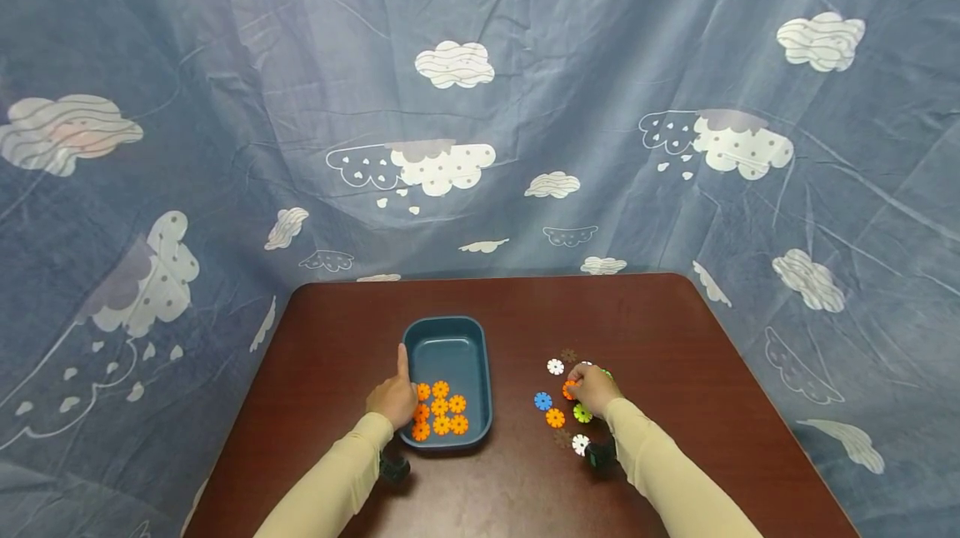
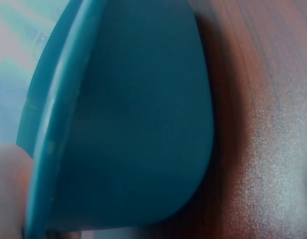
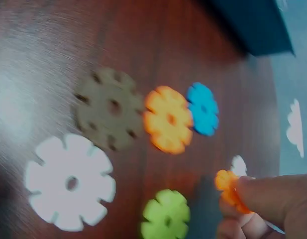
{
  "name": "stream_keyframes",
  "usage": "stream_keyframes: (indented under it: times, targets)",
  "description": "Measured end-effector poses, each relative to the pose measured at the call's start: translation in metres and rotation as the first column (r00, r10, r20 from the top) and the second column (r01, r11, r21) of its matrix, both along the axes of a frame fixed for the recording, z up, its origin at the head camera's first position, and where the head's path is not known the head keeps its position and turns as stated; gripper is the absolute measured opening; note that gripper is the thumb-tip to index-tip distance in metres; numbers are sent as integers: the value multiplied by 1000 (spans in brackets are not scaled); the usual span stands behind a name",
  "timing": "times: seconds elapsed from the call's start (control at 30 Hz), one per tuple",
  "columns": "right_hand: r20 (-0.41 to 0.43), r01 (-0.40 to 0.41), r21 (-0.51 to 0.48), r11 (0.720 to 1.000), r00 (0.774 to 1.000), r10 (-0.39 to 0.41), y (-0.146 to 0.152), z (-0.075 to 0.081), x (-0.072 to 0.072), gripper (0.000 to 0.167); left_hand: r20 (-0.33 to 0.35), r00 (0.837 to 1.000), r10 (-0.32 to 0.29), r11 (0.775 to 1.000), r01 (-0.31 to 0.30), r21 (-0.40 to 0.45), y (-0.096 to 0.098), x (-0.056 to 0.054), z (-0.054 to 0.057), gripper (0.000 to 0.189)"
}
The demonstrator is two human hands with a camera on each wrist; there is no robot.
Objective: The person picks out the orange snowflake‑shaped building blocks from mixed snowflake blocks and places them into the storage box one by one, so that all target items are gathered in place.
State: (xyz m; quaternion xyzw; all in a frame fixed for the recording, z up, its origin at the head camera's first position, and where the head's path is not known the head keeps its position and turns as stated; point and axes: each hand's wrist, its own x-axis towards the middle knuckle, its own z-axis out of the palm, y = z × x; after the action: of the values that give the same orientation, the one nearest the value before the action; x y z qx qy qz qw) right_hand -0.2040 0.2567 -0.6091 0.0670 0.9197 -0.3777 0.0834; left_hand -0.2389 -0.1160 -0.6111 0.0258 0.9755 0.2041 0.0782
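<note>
My left hand (image 1: 393,398) holds the left side of a dark teal tray (image 1: 487,371), its index finger stretched along the rim. In the left wrist view the tray's outer wall (image 2: 138,119) fills most of the picture. Several orange notched discs (image 1: 440,407) lie in the near part of the tray. On the right, my right hand (image 1: 596,391) pinches an orange notched disc (image 3: 227,186) between thumb and fingers. Around it lie a blue disc (image 1: 543,401), another orange disc (image 1: 555,418), a green disc (image 1: 582,413) and a white disc (image 1: 581,445).
A brown disc (image 3: 109,109) lies near the white one, hard to see against the reddish-brown table (image 1: 517,488). Farther back are another white disc (image 1: 555,366) and another brown disc (image 1: 569,355). A blue cloud-patterned curtain (image 1: 450,230) hangs behind the table.
</note>
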Motion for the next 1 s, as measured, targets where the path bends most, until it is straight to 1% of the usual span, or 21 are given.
stream_keyframes:
  times: [0.07, 0.13, 0.23, 0.33, 0.43, 0.53, 0.67, 0.8, 1.0]
  targets:
    - [19, 39, -73, 997, 999, -38, 7, 3, -3, 6, -1, 1000, -1, 1000, 1, -2, 0, 0, 0, 81]
    - [42, 74, -141, 987, 997, -69, 13, 6, -7, 7, -1, 1000, -6, 1000, 6, -3, 0, 0, 1, 81]
    - [69, 131, -236, 963, 991, -118, 22, 9, -13, 9, 5, 1000, -12, 1000, 12, -9, 0, -1, 1, 82]
    - [60, 153, -277, 949, 988, -142, 28, 16, -18, 16, 3, 1000, -12, 1000, 12, -8, 0, -1, 1, 81]
    - [50, 170, -282, 944, 985, -162, 29, 24, -22, 21, -1, 1000, -9, 1000, 9, -2, 0, -2, 0, 82]
    - [34, 167, -271, 948, 986, -164, 28, 33, -26, 23, -1, 1000, -6, 1000, 6, 4, 0, -2, -2, 82]
    - [2, 138, -254, 957, 990, -142, 21, 47, -36, 24, 4, 1000, -6, 1000, 6, 3, 1, -1, -2, 82]
    - [-41, 98, -256, 962, 993, -112, 4, 62, -49, 23, -4, 1000, -6, 1000, 6, 1, 1, -1, -3, 81]
    - [-114, 33, -258, 965, 991, -64, -36, 84, -67, 18, 2, 1000, 3, 1000, -3, 4, 1, -2, -4, 81]
